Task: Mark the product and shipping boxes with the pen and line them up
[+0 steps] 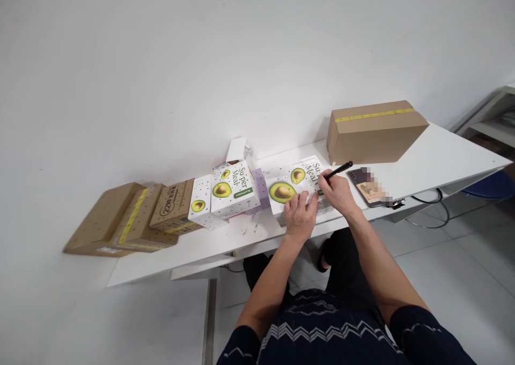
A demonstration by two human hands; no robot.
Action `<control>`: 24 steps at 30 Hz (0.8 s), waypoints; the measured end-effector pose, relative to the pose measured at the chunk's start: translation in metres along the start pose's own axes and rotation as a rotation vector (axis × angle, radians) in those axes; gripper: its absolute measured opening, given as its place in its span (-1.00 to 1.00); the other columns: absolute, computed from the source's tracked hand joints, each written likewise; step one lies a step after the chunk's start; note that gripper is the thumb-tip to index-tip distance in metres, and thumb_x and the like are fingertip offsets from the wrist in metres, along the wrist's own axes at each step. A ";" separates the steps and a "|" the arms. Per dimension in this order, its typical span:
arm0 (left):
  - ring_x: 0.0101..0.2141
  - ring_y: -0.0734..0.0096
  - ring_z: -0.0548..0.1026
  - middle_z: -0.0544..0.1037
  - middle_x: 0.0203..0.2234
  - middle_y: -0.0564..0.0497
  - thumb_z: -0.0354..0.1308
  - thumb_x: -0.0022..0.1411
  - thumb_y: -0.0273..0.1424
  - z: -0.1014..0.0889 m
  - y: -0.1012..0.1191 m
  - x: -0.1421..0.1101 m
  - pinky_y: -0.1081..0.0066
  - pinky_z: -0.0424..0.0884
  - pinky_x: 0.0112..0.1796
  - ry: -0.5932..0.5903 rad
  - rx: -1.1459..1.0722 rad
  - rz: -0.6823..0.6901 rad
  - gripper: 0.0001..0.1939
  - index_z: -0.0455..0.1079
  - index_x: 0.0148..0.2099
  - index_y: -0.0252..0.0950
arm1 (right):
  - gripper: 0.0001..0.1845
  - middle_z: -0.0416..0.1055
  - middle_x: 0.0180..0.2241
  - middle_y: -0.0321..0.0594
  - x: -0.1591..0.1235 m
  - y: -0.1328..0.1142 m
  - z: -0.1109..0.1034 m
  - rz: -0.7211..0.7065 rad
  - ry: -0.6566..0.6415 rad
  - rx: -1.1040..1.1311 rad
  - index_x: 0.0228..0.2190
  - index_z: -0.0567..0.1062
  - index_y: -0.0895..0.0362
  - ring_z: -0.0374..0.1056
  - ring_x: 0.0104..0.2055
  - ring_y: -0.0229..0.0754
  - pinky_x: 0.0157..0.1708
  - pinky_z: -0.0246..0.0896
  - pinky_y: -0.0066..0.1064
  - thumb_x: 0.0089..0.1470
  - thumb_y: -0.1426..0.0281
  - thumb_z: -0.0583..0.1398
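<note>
In the head view, a white box printed with avocados and "Su-per Meal" [298,177] lies on the white table [450,156]. My left hand [300,215] rests on the box's near side, fingers spread over its top and slightly bent. My right hand [337,193] is closed around a black pen [338,170], whose upper end slants up to the right. The pen's tip is hidden by the hand, which sits on the right part of the box, close to the left fingertips.
A phone [368,187] lies right of the box, with a large taped carton [374,134] behind. Leftward stand another avocado box [233,188] and several brown cartons [139,215]. A black cable [442,209] hangs below the table. The wall runs along the back.
</note>
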State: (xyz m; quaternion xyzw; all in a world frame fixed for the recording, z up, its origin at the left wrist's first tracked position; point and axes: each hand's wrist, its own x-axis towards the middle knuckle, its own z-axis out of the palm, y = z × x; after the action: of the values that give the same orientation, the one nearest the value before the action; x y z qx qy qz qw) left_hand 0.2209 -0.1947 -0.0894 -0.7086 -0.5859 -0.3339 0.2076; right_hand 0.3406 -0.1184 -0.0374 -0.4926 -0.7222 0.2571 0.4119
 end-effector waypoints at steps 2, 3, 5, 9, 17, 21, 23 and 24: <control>-0.11 0.17 0.42 0.51 -0.10 -0.08 0.05 0.29 -0.29 0.000 0.000 0.000 0.23 0.24 -0.19 -0.005 0.025 0.013 -0.67 0.40 0.08 -0.12 | -0.76 0.26 -0.69 -0.34 0.000 0.000 0.001 0.018 -0.004 0.032 -0.52 0.32 0.09 0.22 -0.60 -0.25 -0.52 0.03 -0.45 0.08 0.25 0.02; -0.11 0.18 0.42 0.51 -0.09 -0.08 0.05 0.29 -0.30 0.000 0.000 -0.001 0.23 0.23 -0.19 -0.014 0.029 0.015 -0.67 0.40 0.08 -0.12 | -0.76 0.27 -0.68 -0.33 -0.001 0.000 0.001 0.035 0.013 0.064 -0.52 0.32 0.09 0.22 -0.59 -0.25 -0.52 0.05 -0.46 0.08 0.24 0.03; -0.11 0.19 0.42 0.51 -0.09 -0.08 0.05 0.29 -0.30 0.000 -0.001 -0.002 0.24 0.23 -0.19 -0.028 0.028 0.016 -0.67 0.40 0.08 -0.12 | -0.75 0.29 -0.66 -0.34 -0.001 0.002 0.001 0.093 0.105 0.182 -0.53 0.32 0.10 0.21 -0.59 -0.27 -0.53 0.06 -0.46 0.07 0.22 0.04; -0.11 0.19 0.42 0.51 -0.11 -0.09 0.08 0.27 -0.30 0.002 -0.002 -0.001 0.26 0.25 -0.18 0.003 0.051 0.036 -0.67 0.40 0.07 -0.12 | -0.72 0.24 -0.68 -0.37 -0.002 0.019 -0.010 0.233 0.365 0.425 -0.48 0.29 0.08 0.17 -0.64 -0.28 -0.59 0.08 -0.46 0.12 0.18 -0.02; -0.01 0.18 0.35 0.48 -0.10 -0.12 0.13 0.22 -0.35 -0.008 0.004 -0.030 0.22 0.27 -0.01 0.085 -0.120 0.129 -0.72 0.44 -0.02 -0.22 | -0.67 0.48 -0.32 0.08 -0.005 0.088 -0.024 0.451 -0.228 -0.523 -0.27 0.41 0.22 0.41 -0.19 0.03 -0.22 0.18 -0.27 0.18 0.23 0.00; -0.27 0.36 0.42 0.50 -0.40 -0.02 0.02 0.28 -0.30 0.002 -0.001 -0.105 0.34 0.34 -0.14 -0.514 -0.279 0.305 -0.75 0.48 -0.33 -0.26 | -0.61 0.46 -0.16 0.14 -0.005 0.102 -0.007 0.508 -0.381 -0.655 -0.11 0.38 0.23 0.38 -0.09 0.08 -0.22 0.19 -0.26 0.19 0.23 -0.01; -0.19 0.29 0.42 0.51 -0.33 -0.08 -0.04 0.31 -0.28 0.011 -0.012 -0.148 0.30 0.33 -0.10 -0.951 -0.144 0.107 -0.69 0.49 -0.26 -0.29 | -0.61 0.45 -0.16 0.12 -0.004 0.103 -0.002 0.518 -0.383 -0.648 -0.07 0.36 0.22 0.39 -0.10 0.07 -0.23 0.19 -0.27 0.19 0.24 0.00; -0.11 0.24 0.40 0.51 -0.25 -0.10 -0.04 0.31 -0.29 0.014 -0.018 -0.168 0.28 0.31 -0.07 -1.169 -0.079 0.028 -0.70 0.49 -0.20 -0.30 | -0.61 0.44 -0.16 0.11 -0.005 0.104 -0.002 0.513 -0.375 -0.640 -0.06 0.36 0.21 0.38 -0.11 0.06 -0.23 0.19 -0.27 0.19 0.23 0.01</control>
State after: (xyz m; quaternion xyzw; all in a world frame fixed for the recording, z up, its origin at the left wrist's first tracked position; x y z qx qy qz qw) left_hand 0.1915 -0.2973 -0.2214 -0.7901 -0.5808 0.0938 -0.1721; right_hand 0.3945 -0.0830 -0.1186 -0.7032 -0.6819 0.1996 0.0238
